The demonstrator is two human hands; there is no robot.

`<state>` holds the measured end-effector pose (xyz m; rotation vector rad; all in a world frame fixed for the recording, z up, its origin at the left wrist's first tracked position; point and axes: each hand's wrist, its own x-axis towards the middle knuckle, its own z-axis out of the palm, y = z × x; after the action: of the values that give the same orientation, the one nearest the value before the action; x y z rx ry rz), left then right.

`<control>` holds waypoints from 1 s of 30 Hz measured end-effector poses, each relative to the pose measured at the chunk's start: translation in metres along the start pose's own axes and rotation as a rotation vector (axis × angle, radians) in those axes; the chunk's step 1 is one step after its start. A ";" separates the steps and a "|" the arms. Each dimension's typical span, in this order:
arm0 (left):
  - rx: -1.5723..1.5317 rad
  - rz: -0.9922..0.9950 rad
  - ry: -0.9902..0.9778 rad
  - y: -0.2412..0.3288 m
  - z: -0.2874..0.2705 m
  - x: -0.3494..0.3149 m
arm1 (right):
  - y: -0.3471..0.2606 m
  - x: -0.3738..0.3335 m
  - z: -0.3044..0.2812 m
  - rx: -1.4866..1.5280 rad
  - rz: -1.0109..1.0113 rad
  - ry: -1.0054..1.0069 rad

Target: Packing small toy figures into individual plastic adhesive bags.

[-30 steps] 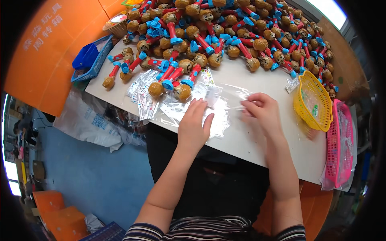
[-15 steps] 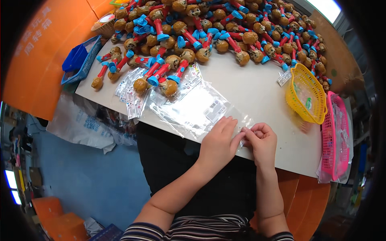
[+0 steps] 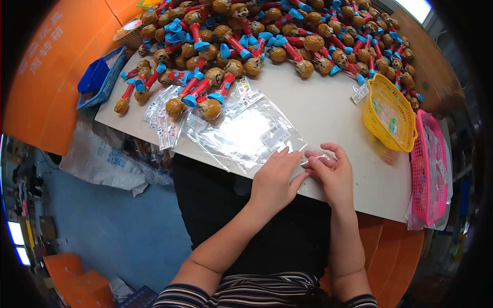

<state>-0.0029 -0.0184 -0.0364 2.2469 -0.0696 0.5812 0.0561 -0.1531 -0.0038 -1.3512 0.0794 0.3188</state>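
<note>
A clear plastic bag lies flat on the near edge of the table, with a small printed label patch near my hands. My left hand rests on the bag's right end, its fingers stretched out and thumb apart. Beside it, my right hand has its thumb and a fingertip at the bag's end, closed on the thin film, while another finger is curled up and away. Several big-headed toy figures with red bodies and blue bases, such as one brown-headed toy, lie at the bag's far left edge.
A large heap of the same toys covers the table's far side. Small printed cards lie at left. A yellow basket and a pink basket stand at right, a blue basket at far left. An orange panel rises behind it.
The fingers of my right hand have spread from a tight pinch, with one finger lifting upward. My left hand has shifted slightly left. The view has tilted a little.
</note>
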 end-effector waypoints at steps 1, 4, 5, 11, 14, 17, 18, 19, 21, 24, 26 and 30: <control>-0.027 -0.012 0.016 0.000 -0.001 0.000 | 0.001 0.005 0.000 -0.021 0.010 -0.038; -0.069 -0.048 0.037 0.003 -0.003 0.001 | 0.001 0.010 -0.001 -0.061 0.026 -0.085; -0.085 -0.075 0.043 0.003 -0.003 0.002 | 0.001 0.012 -0.001 -0.082 0.033 -0.095; -0.057 0.017 0.130 -0.008 0.002 0.000 | 0.010 0.011 0.000 -0.106 -0.035 -0.021; -0.148 -0.020 0.149 -0.013 0.003 0.001 | 0.010 0.010 -0.002 -0.150 -0.069 -0.032; -0.105 -0.007 0.213 -0.005 -0.006 0.009 | 0.008 0.010 -0.009 -0.212 -0.050 -0.111; -0.107 -0.004 0.214 -0.002 -0.007 0.011 | -0.003 0.009 -0.009 -0.213 -0.053 -0.109; -0.044 0.005 0.245 -0.002 -0.009 0.012 | -0.020 0.008 -0.007 -0.349 0.003 -0.165; 0.025 0.016 0.278 -0.001 -0.012 0.010 | -0.040 0.023 -0.014 -0.681 -0.078 -0.235; 0.071 -0.065 0.011 -0.002 -0.011 0.001 | -0.061 0.076 -0.002 -0.968 -0.490 -0.042; 0.125 0.056 0.064 -0.001 -0.002 -0.001 | -0.075 0.120 0.016 -1.172 -0.856 0.037; 0.027 0.029 0.127 0.003 -0.002 -0.004 | -0.070 0.206 0.049 -1.478 -1.132 -0.048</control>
<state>-0.0082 -0.0193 -0.0348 2.2328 -0.0304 0.7437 0.2651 -0.0812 0.0240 -2.5367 -1.1336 -0.7263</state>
